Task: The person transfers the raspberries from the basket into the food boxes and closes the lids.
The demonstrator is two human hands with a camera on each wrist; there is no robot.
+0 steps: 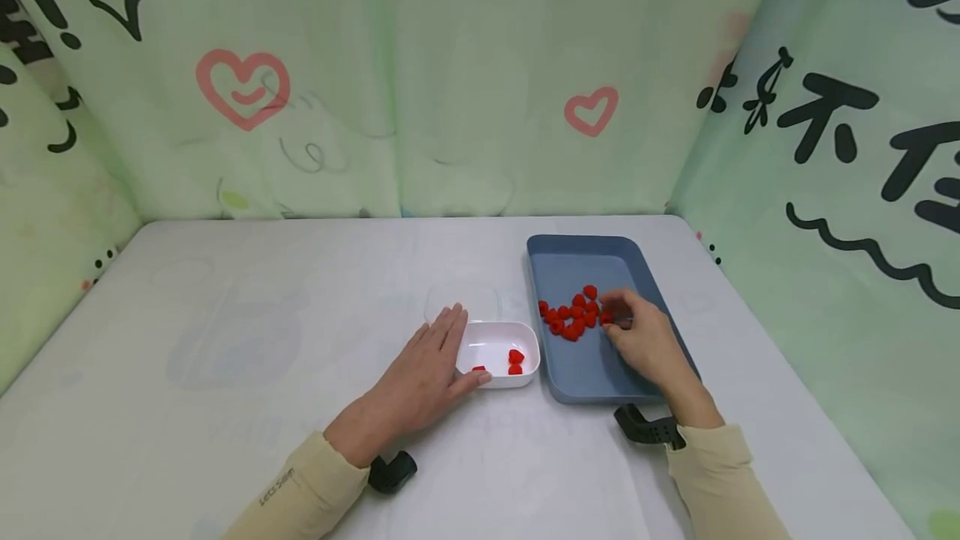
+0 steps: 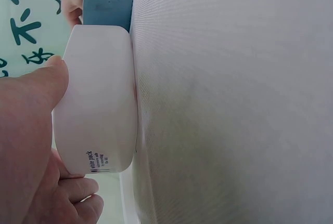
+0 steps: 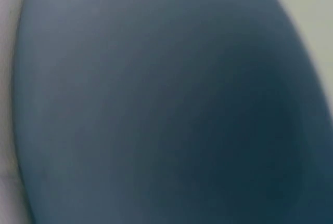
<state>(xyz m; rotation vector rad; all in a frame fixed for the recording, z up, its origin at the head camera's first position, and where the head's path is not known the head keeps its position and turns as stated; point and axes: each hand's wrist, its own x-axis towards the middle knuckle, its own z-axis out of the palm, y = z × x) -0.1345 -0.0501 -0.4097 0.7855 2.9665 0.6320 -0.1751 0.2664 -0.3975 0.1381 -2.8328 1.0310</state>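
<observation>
A small white container (image 1: pixel 498 336) stands on the table with a few small red pieces (image 1: pixel 515 362) inside. My left hand (image 1: pixel 427 373) holds its left end, fingers along the side and thumb over the near rim. The left wrist view shows the container's outer wall (image 2: pixel 99 99) with small printed text, the thumb on its rim. In the blue-grey tray (image 1: pixel 592 386), several red pieces (image 1: pixel 570 319) lie in a loose cluster. At the cluster's right edge my right hand (image 1: pixel 641 336) pinches one red piece (image 1: pixel 605 318), partly hidden by the fingers. Mostly blurred tray surface (image 3: pixel 156 99) fills the right wrist view.
A clear, faint lid-like piece (image 1: pixel 462 300) lies just behind the white container. The tray stands close to the container's right side. A white cloth (image 1: pixel 262 315) covers the table, and green printed curtains (image 1: pixel 480 107) surround its back and sides.
</observation>
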